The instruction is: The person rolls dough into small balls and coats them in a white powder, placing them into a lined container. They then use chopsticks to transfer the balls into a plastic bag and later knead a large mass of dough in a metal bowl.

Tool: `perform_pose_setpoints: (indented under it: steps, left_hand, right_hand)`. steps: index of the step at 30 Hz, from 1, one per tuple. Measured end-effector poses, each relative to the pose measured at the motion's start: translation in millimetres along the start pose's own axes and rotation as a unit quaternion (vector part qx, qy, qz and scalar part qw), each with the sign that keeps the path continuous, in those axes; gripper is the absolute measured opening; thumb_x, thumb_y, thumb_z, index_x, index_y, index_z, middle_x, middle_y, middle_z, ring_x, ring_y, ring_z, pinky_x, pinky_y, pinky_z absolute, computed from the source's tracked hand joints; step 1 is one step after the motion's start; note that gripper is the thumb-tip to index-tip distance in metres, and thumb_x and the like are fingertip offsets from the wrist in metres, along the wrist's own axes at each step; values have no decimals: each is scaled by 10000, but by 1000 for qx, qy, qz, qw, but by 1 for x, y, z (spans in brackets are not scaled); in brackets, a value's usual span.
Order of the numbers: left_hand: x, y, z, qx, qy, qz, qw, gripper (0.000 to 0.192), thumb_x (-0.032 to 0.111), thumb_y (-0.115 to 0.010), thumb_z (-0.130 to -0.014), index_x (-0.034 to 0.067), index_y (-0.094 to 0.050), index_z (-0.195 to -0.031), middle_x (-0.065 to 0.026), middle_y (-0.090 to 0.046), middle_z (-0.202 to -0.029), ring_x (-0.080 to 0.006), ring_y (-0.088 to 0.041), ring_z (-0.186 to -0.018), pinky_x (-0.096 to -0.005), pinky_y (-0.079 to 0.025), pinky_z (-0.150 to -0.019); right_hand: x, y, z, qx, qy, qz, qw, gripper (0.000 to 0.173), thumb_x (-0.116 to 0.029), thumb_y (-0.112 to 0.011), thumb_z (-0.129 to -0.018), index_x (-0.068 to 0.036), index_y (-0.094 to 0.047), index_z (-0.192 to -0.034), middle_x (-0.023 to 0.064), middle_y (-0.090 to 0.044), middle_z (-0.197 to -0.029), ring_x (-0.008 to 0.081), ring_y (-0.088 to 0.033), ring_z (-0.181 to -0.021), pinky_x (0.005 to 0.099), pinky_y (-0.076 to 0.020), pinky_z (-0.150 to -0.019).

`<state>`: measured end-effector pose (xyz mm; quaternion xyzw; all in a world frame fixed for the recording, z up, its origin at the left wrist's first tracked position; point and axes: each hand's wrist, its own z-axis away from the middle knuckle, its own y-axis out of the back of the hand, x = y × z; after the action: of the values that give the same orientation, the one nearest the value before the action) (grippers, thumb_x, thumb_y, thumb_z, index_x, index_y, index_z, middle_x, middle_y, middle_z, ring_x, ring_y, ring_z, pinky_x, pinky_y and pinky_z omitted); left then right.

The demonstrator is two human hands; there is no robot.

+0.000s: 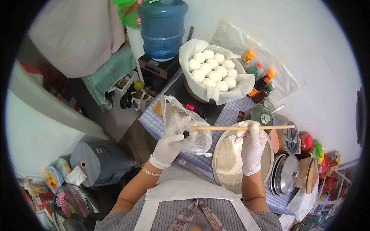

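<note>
My left hand (167,147), in a white glove, grips a clear plastic bag (201,143) whose loose top stands up past the fingers. A small dark thing shows by the thumb; what it is I cannot tell. My right hand (253,144), gloved too, holds a pale wooden stick (216,128), perhaps chopsticks lying together, level across the view. Its left end reaches the bag; whether it is inside is unclear. Below the right hand is a wide metal bowl (216,170) with white grainy meal or rice (229,161), heaped to one side.
Beyond my hands, a pot lined with white cloth or paper (188,65) holds several white balls (214,76) on an induction cooker (217,111). Sauce bottles (261,82), a glass-lidded pot (257,114) and steel lids (289,173) stand rightward. A blue water jug (163,31) stands behind.
</note>
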<state>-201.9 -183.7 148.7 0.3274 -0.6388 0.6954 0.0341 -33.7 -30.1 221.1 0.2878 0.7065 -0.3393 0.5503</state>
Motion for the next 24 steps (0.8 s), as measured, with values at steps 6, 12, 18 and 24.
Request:
perform_pose_setpoints:
  steps: [6, 12, 18, 24]
  left_hand:
    - [12, -3, -53, -46, -72, -291, 953, 536, 104, -478, -782, -52, -444, -1294, -127, -449, -1255, -222, -428, -1209, -361, -393, -1028]
    - [30, 4, -91, -43, 125, 16, 991, 567, 63, -439, -783, -29, -383, -1340, -173, -487, -1241, -259, -506, -1129, -386, -426, -999]
    - [66, 33, -112, -65, 31, -163, 984, 501, 72, -464, -786, -42, -465, -1273, -154, -496, -1257, -261, -519, -1137, -388, -430, -999]
    - [111, 68, -130, -79, 55, -102, 990, 551, 156, -509, -756, 1, -481, -1284, -148, -546, -1203, -251, -537, -989, -367, -462, -888]
  right_hand:
    - [3, 6, -40, 95, -58, -67, 991, 386, -327, -451, -996, 17, -621, -960, 50, -577, -678, 122, -518, -539, 253, -440, -493]
    - [3, 20, -68, 210, -101, -184, 955, 392, -351, -462, -989, 7, -620, -974, 29, -554, -685, 118, -511, -588, 248, -426, -531]
    - [23, 17, -109, 310, 31, -2, 950, 371, -326, -492, -982, 17, -630, -953, 55, -632, -746, 98, -541, -567, 229, -448, -524]
    - [56, 8, -150, 339, 70, 107, 932, 323, -300, -519, -976, 3, -630, -953, 10, -604, -687, 66, -527, -528, 201, -417, -474]
